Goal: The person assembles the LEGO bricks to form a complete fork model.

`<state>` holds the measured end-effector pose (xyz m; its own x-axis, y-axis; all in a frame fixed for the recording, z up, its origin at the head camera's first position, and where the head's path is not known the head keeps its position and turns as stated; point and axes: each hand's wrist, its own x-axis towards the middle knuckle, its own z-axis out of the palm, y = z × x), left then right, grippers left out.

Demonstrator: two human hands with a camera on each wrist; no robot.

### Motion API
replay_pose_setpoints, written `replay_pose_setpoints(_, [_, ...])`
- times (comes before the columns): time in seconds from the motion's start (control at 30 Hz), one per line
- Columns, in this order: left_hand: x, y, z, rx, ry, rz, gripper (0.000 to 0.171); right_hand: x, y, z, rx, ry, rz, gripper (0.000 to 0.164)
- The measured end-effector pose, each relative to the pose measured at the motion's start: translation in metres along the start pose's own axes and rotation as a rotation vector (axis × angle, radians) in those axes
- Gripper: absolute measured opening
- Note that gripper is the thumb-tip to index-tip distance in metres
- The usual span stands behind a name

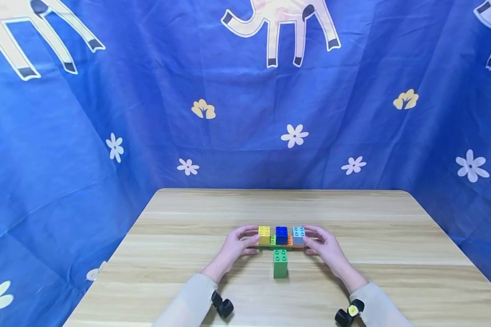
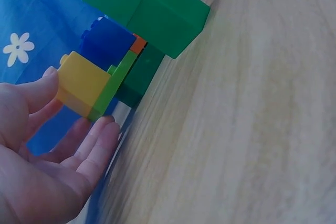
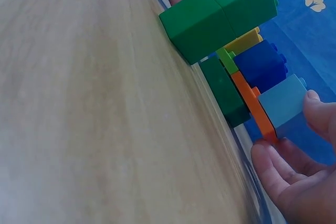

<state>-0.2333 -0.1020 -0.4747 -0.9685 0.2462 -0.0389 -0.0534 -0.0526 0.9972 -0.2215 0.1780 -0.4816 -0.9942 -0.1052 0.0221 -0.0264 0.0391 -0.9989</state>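
Note:
My left hand (image 1: 237,244) grips the left end of a toy brick build, its thumb on the yellow brick (image 2: 86,81) and its fingers around the end of the lime green plate (image 2: 114,83). At the other end, my right hand (image 1: 323,242) holds the light blue brick (image 3: 283,103) and the orange plate (image 3: 254,106) under it. A dark blue brick (image 1: 281,235) stands between the yellow and light blue ones, where the two plates meet. Beneath the plates sits a dark green brick (image 3: 224,92).
A stack of two green bricks (image 1: 280,264) stands upright on the wooden table (image 1: 180,272), just in front of the build. A blue patterned cloth (image 1: 245,113) hangs behind the table and along both sides.

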Motion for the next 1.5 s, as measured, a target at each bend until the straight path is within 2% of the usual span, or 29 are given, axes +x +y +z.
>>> replay_pose_setpoints(0.27, [0.000,0.008,-0.003,0.001,0.000,0.027,0.048,0.002,-0.003,0.003,0.009,-0.004,-0.054,0.047])
replay_pose_setpoints(0.67, [-0.005,0.028,-0.004,0.057,-0.010,0.097,0.048,0.000,-0.020,0.004,-0.021,0.016,-0.120,0.048])
replay_pose_setpoints(0.93, [-0.009,0.040,-0.003,0.029,-0.013,0.132,0.049,-0.003,-0.031,0.003,0.003,-0.009,-0.196,0.046])
replay_pose_setpoints(1.2, [-0.025,0.071,0.004,0.051,-0.006,0.135,0.042,-0.008,-0.046,0.003,0.012,-0.029,-0.229,0.046])
replay_pose_setpoints(1.37, [-0.020,0.063,-0.001,0.062,0.006,0.158,0.044,-0.011,-0.053,0.004,-0.003,-0.022,-0.228,0.045])
replay_pose_setpoints(1.5, [-0.023,0.065,-0.001,0.083,0.024,0.179,0.044,-0.013,-0.058,0.006,-0.001,-0.016,-0.233,0.044])
